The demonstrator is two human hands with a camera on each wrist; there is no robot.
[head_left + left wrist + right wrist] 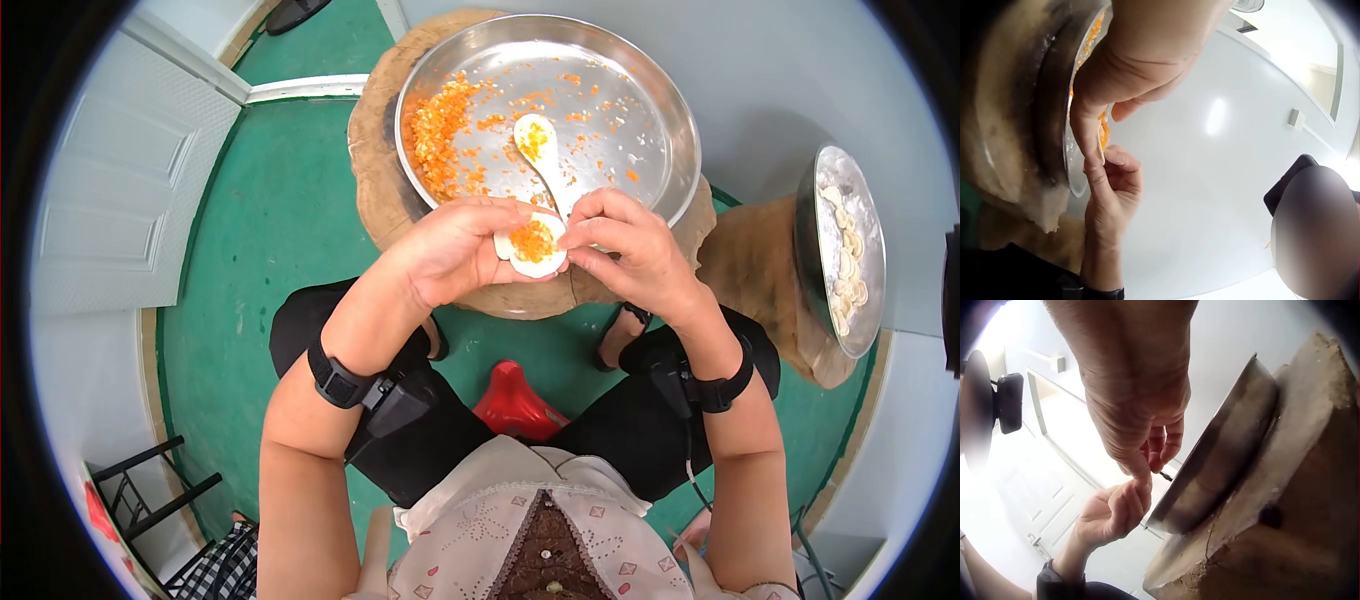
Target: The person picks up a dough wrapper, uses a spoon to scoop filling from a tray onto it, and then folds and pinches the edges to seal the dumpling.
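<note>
A round white dumpling wrapper (540, 269) lies on the fingers of my left hand (452, 243), with the left thumb along its upper edge. Orange chopped filling (533, 240) is heaped in its middle. My right hand (640, 255) pinches the wrapper's right edge between thumb and forefinger. In the left wrist view the wrapper (1102, 145) shows edge-on between the two hands. The right wrist view has the fingertips of both hands meeting, with the wrapper hidden behind them. Just beyond the hands, a white spoon (537, 142) with some filling on it rests in a wide metal pan (684, 130).
More orange filling (438, 135) is piled at the pan's left side, with scattered bits across its bottom. The pan stands on a wooden stump table (375, 170). At the right, a metal tray (870, 215) of folded dumplings sits on another stump (755, 265). A red stool (512, 400) is below.
</note>
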